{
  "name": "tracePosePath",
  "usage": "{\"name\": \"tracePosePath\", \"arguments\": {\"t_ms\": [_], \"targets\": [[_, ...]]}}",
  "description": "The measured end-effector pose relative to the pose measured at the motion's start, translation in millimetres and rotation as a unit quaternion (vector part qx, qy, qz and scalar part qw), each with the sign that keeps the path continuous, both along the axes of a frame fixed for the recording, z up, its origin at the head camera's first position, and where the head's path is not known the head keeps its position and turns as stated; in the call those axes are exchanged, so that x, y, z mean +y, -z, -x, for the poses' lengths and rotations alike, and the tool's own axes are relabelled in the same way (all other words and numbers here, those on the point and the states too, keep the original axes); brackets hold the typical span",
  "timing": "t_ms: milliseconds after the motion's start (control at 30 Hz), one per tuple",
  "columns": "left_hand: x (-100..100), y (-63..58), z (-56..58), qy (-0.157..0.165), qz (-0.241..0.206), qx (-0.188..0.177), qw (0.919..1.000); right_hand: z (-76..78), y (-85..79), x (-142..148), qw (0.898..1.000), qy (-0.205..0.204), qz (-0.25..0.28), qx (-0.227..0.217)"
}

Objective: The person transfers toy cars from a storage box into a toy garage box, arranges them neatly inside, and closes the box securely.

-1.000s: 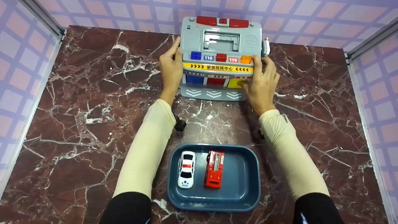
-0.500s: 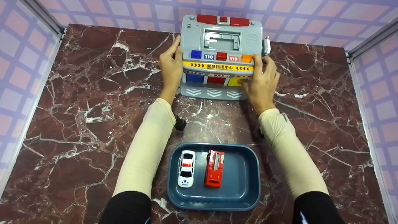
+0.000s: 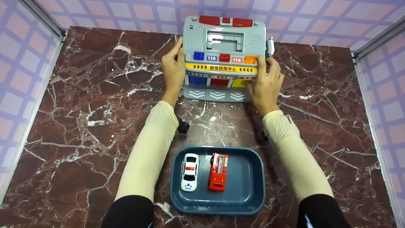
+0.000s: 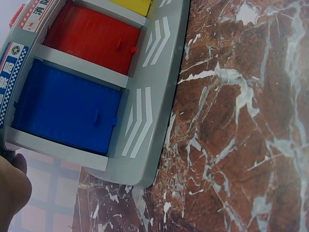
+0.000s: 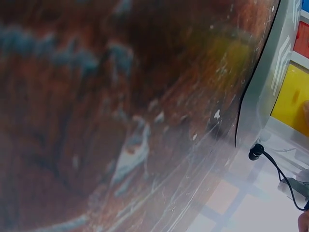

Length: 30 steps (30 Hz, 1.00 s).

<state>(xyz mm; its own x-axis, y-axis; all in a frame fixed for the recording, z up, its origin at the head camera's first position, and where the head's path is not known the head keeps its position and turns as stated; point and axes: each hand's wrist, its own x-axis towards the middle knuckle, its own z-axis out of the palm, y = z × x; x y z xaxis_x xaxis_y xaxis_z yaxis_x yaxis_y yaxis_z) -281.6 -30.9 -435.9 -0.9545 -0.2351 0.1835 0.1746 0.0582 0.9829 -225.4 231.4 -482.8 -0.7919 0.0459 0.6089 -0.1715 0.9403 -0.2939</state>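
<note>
A grey toy emergency station (image 3: 218, 76) with blue, red and yellow doors stands at the back of the marble-patterned table. My left hand (image 3: 173, 68) grips its left side, some fingers hidden. At the front right corner, my right hand (image 3: 267, 84) holds the toy with the index finger at the orange button (image 3: 250, 59) and the thumb against the yellow door (image 3: 239, 83). In the left wrist view the blue door (image 4: 67, 106) and the red door (image 4: 94, 36) are down. Part of the yellow door (image 5: 292, 94) shows in the right wrist view.
A dark blue tray (image 3: 243, 207) lies nearer the person, between the forearms. In it are a white toy police car (image 3: 190, 172) and a red toy fire truck (image 3: 218, 172). Checkered panels (image 3: 300, 19) enclose the table's back and sides.
</note>
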Motion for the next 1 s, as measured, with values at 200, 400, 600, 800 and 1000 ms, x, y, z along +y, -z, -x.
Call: {"name": "tracePosePath", "arguments": {"t_ms": [200,400,600,800,1000], "targets": [[1.0,-13.9,-10.7,0.003,-0.001,-0.01,0.9999,-0.4,0.7,-0.2,1.0,0.003,0.004,0.002],[0.7,-15.1,-11.1,0.005,0.0,-0.017,0.9998,0.3,1.4,0.1,1.0,0.004,0.003,0.006],[0.2,-15.0,-11.6,0.005,0.003,-0.011,0.9999,1.6,2.3,-0.1,1.0,0.007,0.002,0.007],[-0.1,-14.6,-11.8,0.005,0.004,-0.002,1.0,2.4,3.0,-0.2,1.0,0.014,0.0,0.01],[0.7,-13.6,-11.1,0.005,0.0,-0.01,0.9999,1.2,2.7,0.5,1.0,0.007,0.005,0.002]]}}
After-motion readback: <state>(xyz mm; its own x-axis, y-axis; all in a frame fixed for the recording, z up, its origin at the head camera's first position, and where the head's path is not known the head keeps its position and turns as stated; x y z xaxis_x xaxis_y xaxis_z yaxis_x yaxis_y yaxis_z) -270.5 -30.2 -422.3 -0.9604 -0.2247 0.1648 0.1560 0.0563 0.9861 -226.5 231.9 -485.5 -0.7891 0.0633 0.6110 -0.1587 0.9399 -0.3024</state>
